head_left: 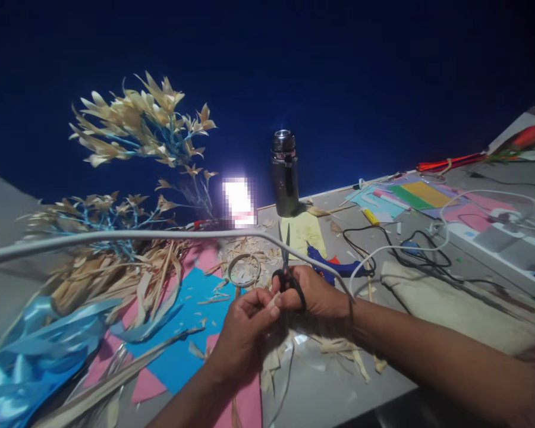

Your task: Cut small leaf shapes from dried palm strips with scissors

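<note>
My right hand [310,292] is closed around the black handles of a pair of scissors [286,249], whose blades point up and away from me. My left hand [248,318] pinches a small pale piece of dried husk [274,299], and the fingertips of both hands meet at it. Just beyond the hands lie a roll of tape [244,270], a yellow paper [304,236] and a blue glue gun [330,266]. Husk scraps [274,359] are scattered beneath my hands.
A dark flask [287,178] stands at the back edge. Dried-husk flowers on blue stems [138,128] rise at the left above blue ribbon [49,333]. A white cable [160,235] crosses in front. A power strip [499,255] and black cords [401,252] lie right.
</note>
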